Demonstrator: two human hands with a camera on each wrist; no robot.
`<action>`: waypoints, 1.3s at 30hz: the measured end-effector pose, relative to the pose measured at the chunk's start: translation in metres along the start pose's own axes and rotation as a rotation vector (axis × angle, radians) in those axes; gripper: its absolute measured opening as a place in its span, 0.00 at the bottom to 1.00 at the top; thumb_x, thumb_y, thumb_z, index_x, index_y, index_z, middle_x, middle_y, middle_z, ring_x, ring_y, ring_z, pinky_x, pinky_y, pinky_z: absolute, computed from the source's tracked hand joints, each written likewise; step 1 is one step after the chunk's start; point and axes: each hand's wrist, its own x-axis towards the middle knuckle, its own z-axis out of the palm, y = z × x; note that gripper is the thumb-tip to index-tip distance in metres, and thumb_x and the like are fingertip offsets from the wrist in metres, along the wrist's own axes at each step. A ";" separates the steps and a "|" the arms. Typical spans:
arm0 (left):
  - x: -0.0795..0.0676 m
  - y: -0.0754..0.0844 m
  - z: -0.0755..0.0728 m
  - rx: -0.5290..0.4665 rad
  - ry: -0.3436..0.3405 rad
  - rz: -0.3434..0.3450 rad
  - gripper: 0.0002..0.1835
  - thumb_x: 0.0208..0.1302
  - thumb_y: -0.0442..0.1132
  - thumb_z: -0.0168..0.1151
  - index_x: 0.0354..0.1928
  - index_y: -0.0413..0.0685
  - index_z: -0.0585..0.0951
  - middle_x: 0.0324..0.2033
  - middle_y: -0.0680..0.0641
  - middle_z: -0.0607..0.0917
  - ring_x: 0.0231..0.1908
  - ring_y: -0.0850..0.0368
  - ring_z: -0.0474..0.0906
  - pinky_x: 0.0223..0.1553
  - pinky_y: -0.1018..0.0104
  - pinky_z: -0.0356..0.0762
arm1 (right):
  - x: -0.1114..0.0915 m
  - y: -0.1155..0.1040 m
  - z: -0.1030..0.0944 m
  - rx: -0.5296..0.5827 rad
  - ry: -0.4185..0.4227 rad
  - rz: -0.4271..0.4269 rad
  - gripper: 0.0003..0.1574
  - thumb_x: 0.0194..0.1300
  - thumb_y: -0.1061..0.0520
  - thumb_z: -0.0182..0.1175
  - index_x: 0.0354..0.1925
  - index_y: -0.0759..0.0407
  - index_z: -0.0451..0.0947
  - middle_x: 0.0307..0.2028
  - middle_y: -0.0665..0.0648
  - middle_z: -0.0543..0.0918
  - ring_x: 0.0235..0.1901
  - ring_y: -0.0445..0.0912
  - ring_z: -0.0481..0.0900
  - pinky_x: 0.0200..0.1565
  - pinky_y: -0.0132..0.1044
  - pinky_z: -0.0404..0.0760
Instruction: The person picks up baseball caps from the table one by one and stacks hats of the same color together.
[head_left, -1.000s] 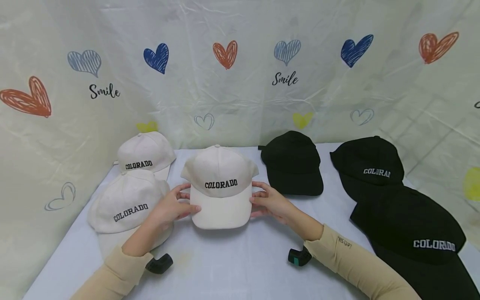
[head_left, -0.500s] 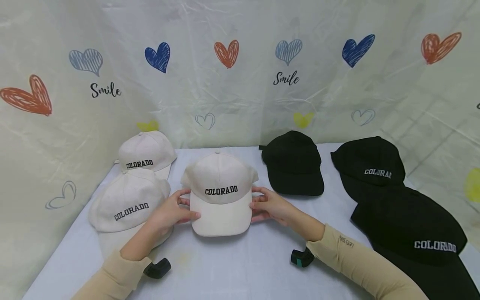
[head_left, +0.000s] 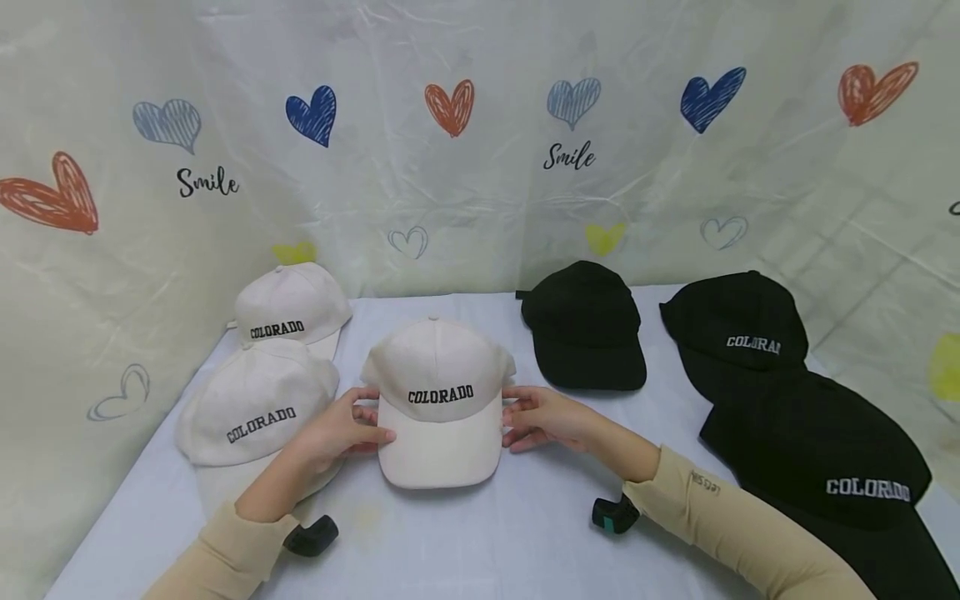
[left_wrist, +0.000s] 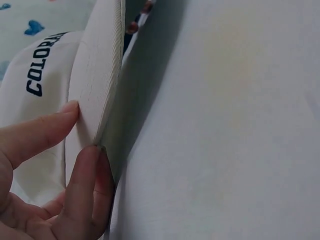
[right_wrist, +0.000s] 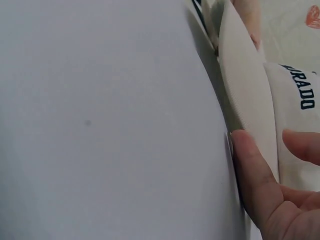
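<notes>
A white cap [head_left: 438, 392] lettered COLORADO stands between both hands in the head view, its brim toward the front. My left hand [head_left: 330, 429] pinches the brim [left_wrist: 97, 75] at its left side, thumb on top and fingers beneath. My right hand [head_left: 551, 421] holds the cap's right side; in the right wrist view one fingertip [right_wrist: 245, 140] meets the brim's underside and another digit lies over by the crown. The cap's back is hidden. The brim's front edge seems slightly off the tabletop.
Two more white caps [head_left: 258, 400] overlap on the left. A black cap [head_left: 585, 321] sits behind the right hand. Two black COLORADO caps [head_left: 825, 442] overlap at the right. A heart-printed curtain [head_left: 480, 192] hangs behind the white-covered table [head_left: 450, 550].
The white cap has come down and toward the front, carried by both hands. My right forearm has shifted slightly right. The other caps have stayed put.
</notes>
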 end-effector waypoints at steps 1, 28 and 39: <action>0.000 -0.001 0.000 0.003 0.003 0.000 0.44 0.57 0.27 0.75 0.70 0.34 0.59 0.41 0.42 0.77 0.36 0.55 0.79 0.40 0.64 0.84 | 0.000 0.000 -0.001 -0.005 -0.009 -0.003 0.41 0.75 0.66 0.55 0.77 0.73 0.49 0.46 0.60 0.77 0.42 0.50 0.85 0.48 0.44 0.86; -0.002 0.000 0.001 0.275 0.072 0.064 0.37 0.54 0.32 0.78 0.63 0.27 0.70 0.35 0.44 0.78 0.32 0.54 0.76 0.34 0.65 0.79 | -0.005 -0.004 0.000 -0.039 -0.075 -0.003 0.40 0.76 0.65 0.55 0.76 0.77 0.50 0.59 0.64 0.76 0.47 0.49 0.83 0.56 0.46 0.81; 0.001 0.001 0.001 0.377 0.072 0.079 0.37 0.53 0.34 0.79 0.63 0.29 0.72 0.32 0.45 0.77 0.27 0.55 0.74 0.31 0.64 0.74 | -0.013 -0.004 -0.004 -0.033 -0.040 -0.019 0.44 0.75 0.64 0.57 0.76 0.79 0.46 0.73 0.74 0.59 0.55 0.53 0.82 0.62 0.49 0.76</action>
